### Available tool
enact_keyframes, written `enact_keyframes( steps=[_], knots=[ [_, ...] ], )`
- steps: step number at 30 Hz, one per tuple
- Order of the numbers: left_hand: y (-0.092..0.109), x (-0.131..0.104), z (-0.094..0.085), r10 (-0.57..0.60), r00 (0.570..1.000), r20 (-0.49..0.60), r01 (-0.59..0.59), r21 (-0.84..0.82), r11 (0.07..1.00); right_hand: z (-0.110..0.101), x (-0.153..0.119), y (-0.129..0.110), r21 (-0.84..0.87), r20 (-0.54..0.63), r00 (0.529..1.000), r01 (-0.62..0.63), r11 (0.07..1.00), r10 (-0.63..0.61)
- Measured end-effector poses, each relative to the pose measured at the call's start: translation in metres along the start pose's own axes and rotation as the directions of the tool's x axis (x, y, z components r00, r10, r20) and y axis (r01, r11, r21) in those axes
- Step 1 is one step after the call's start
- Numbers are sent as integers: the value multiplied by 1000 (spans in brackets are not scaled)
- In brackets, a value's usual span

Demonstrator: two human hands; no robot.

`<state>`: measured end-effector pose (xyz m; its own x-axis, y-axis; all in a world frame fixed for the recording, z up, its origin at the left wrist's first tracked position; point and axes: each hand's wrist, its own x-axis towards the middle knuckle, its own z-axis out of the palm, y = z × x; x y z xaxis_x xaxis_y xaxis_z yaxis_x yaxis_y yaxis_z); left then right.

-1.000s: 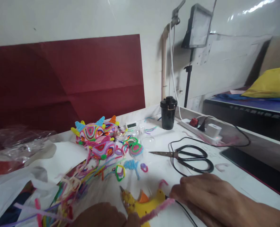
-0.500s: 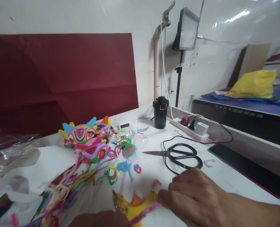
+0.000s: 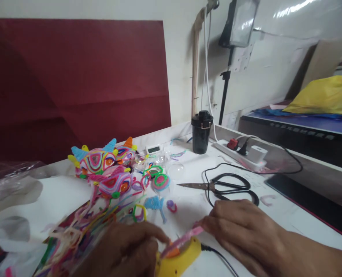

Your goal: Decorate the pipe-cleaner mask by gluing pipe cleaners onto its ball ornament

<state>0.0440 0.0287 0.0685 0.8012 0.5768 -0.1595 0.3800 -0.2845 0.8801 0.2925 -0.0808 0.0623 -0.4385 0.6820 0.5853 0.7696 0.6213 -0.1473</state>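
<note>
A pink fuzzy strip (image 3: 182, 241), like a pipe cleaner, slants between my two hands. My right hand (image 3: 243, 234) is closed, its fingertips pinching the strip's upper end. At the lower end, my left hand (image 3: 127, 246) has bent fingers closed around the strip, although part of that grip is hidden. Under the strip lies a yellow glue gun (image 3: 182, 265) with an orange trigger; a black cord (image 3: 217, 252) leaves its right end. Black-handled scissors (image 3: 217, 186) rest just beyond my right hand.
Colourful pipe-cleaner heads (image 3: 101, 165) are piled at left, above loose strips (image 3: 87, 231). Clear domes, coiled pieces and a small display (image 3: 153, 149) stand mid-table. Behind are a black cup (image 3: 201, 134) and a power strip (image 3: 246, 154). A dark phone (image 3: 306, 200) lies at right.
My left hand has risen into view from the bottom edge. The pink strip has tilted up. The glue gun has shifted, and its cord end now shows. The camera view has turned slightly.
</note>
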Motion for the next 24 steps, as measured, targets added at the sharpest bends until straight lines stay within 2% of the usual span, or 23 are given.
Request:
enact_keyframes(
  steps=[1, 2, 5, 7, 10, 13, 17, 24],
  knots=[
    [-3, 9, -6, -32, 999, -38, 31, -27, 999, 2, -3, 4, -5, -23, 999, -27, 1000, 27],
    [-7, 18, -13, -8, 997, -80, 8, -3, 1000, 5, -6, 7, -12, -48, 997, -53, 998, 53],
    [-17, 51, -32, 134, 964, -230, -63, 293, 954, 9, -13, 14, -36, -88, 991, -104, 994, 100],
    [-26, 74, -38, 229, 940, -254, -82, 482, 872, 10, -15, 15, -50, -111, 988, -115, 992, 109],
    [-37, 104, -37, 290, 941, -176, -121, 625, 771, 9, -16, 15, -79, -126, 984, -135, 988, 124],
    [-46, 124, -31, 233, 965, -122, -88, 684, 724, 9, -21, 16, -85, -118, 980, -168, 982, 157],
    [-50, 136, -24, 140, 979, -148, 1, 690, 724, 7, -27, 16, -73, -109, 982, -161, 984, 152],
    [-51, 147, -20, 117, 978, -171, 39, 707, 706, 3, -35, 13, -64, -78, 977, -202, 977, 197]
  ],
)
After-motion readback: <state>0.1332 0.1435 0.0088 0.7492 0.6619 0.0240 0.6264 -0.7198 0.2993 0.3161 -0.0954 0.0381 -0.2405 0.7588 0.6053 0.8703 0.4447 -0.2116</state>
